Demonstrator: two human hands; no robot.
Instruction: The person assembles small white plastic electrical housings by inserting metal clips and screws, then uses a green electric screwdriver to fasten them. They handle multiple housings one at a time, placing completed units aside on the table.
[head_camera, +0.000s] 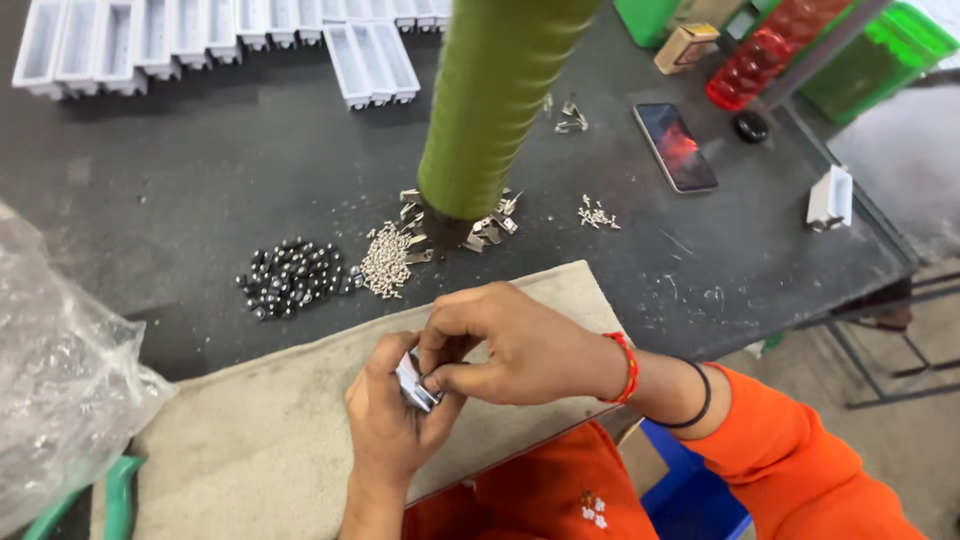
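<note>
Left hand (388, 418): cupping a small white plastic piece (413, 381) with a metal part on it, fingers curling shut around its lower end.
Right hand (510, 345): reaching over from the right, thumb and forefinger pinching together on the top of the same piece, the other fingers folding in.
Plastic piece: sitting between both hands, just above the grey cloth pad (250, 440) at the near table edge.
Handling: probably light and stiff, smooth enough to be slipping if gripped loosely; the flat sides are looking like the safest place to hold, with the small metal part likely needing a fingertip pinch.
Black balls (290, 278): lying in a loose heap on the dark table (180, 190), beyond the pad.
Silver screws (385, 262): lying piled just right of the balls.
Metal clips (488, 232): lying scattered around the foot of a green column (490, 100).
White trays (200, 35): standing in rows at the far edge.
Phone (676, 146): lying flat, well to the right.
Clear bag (60, 390): bulging in at the left.
</note>
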